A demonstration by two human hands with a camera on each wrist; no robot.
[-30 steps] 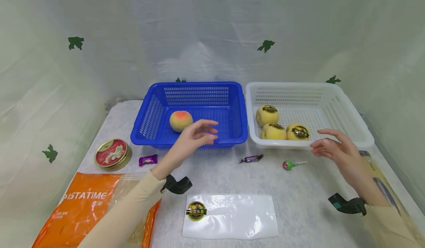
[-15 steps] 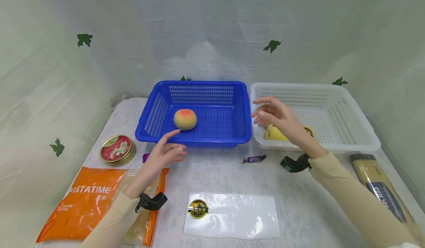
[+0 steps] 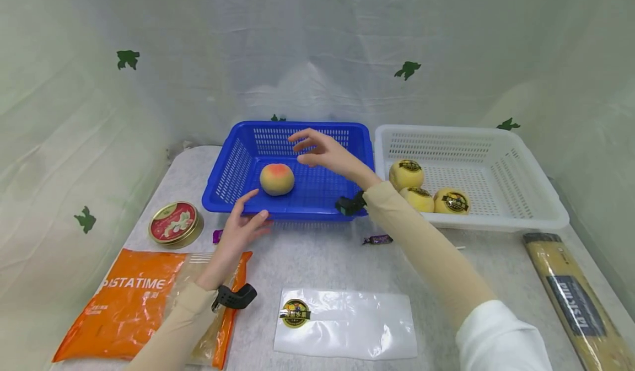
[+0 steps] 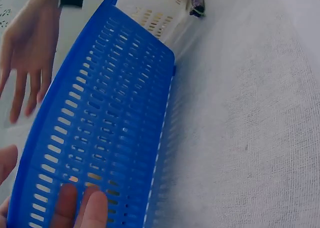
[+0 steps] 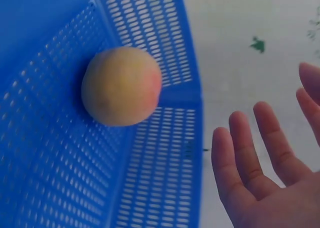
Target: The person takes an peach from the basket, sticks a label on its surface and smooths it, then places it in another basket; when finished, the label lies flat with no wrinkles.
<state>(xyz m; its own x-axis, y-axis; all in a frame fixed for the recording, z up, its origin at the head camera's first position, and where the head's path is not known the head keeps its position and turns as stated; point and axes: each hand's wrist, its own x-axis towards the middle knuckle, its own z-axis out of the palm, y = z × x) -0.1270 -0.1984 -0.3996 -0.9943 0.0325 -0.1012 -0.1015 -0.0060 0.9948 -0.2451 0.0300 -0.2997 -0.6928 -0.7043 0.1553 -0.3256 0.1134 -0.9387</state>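
Observation:
A peach with a red blush rests in the blue basket. Above the basket's right half, my right hand hovers with spread, slightly bent fingers, apart from the peach. The right wrist view shows that hand with nothing in it, beside the peach. My left hand is at the basket's front left edge, its index finger reaching up by the rim. In the left wrist view, fingers lie in front of the slotted blue wall; whether they touch it is unclear.
Right of it, a white basket holds yellow fruits with labels. Nearer lie a round tin, a wrapped candy, an orange pasta bag, a white plastic sheet and a long pasta pack.
My right hand has swept left from the white basket's front to over the blue basket. My left hand drew back from above the blue basket to its front left edge. The peach stays put.

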